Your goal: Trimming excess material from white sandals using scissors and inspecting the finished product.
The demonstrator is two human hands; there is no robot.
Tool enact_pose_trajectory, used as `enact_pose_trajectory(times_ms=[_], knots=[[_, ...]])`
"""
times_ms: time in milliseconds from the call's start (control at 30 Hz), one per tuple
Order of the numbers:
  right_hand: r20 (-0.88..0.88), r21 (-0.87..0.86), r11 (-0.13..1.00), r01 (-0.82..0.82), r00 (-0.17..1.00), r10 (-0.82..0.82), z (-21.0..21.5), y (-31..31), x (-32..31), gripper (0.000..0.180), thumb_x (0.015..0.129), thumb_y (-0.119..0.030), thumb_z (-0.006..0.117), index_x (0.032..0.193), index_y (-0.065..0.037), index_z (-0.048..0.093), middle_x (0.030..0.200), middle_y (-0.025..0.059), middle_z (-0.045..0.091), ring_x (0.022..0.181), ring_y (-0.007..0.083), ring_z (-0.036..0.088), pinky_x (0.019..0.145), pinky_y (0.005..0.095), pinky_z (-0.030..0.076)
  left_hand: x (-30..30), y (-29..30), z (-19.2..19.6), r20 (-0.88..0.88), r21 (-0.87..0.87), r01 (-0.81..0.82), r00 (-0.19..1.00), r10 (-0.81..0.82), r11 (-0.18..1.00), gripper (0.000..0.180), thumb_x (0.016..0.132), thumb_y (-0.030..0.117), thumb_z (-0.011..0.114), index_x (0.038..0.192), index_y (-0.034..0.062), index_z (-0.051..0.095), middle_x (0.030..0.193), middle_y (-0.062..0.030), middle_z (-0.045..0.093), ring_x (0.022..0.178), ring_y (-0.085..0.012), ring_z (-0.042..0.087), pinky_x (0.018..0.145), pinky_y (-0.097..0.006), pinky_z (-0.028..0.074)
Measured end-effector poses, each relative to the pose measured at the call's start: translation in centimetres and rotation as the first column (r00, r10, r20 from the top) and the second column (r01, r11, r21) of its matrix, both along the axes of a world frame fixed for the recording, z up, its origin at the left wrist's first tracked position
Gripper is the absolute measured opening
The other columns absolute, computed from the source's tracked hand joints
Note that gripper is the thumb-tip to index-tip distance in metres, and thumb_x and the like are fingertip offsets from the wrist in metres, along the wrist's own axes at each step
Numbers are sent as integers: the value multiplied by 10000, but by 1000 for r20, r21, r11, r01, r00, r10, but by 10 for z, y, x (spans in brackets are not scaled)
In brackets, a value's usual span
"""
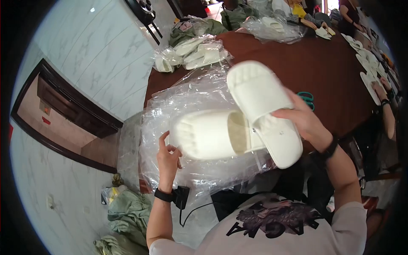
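Closest to the lens is a white printed T-shirt [276, 225], cut off by the bottom edge. Both forearms come up from there. The left hand [168, 159] has its grip closed on the toe end of a white slipper [208, 134] lying sideways, though motion blur smears the fingertips. The right hand [304, 121] holds a second white slipper [259, 106] sole-up, its fingers wrapped round the heel half. Both hover above crinkly clear plastic bags [187, 102] on the brown table [335, 85], which hide the table edge.
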State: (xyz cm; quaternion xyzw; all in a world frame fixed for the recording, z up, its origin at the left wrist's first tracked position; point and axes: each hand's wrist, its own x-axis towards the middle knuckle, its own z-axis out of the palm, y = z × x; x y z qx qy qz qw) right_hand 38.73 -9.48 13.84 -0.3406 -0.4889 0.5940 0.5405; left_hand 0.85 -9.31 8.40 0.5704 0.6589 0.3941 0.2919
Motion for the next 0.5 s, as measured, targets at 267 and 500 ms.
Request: enact_pose_trajectory(times_ms=[267,500], knots=[[312,-107,993,45,950,-9,-95,54,44,482,847,-95,711,1265,45,515,1171,145,632,1063,205,624,901,339,501,2,-13,18,-667,339,264,745,33,903,499,844,53,719,1316,72,558,987,-96,606,755,-168,607,628,-318,514],[719,191,980,58,672,-180,-58,44,32,424,842,-168,695,1175,35,528,1094,232,630,1048,326,629,887,388,473,126,10,53,-359,291,633,767,-532,717,368,942,48,610,1299,38,522,1338,-135,560,1218,-280,567,965,-380,484]])
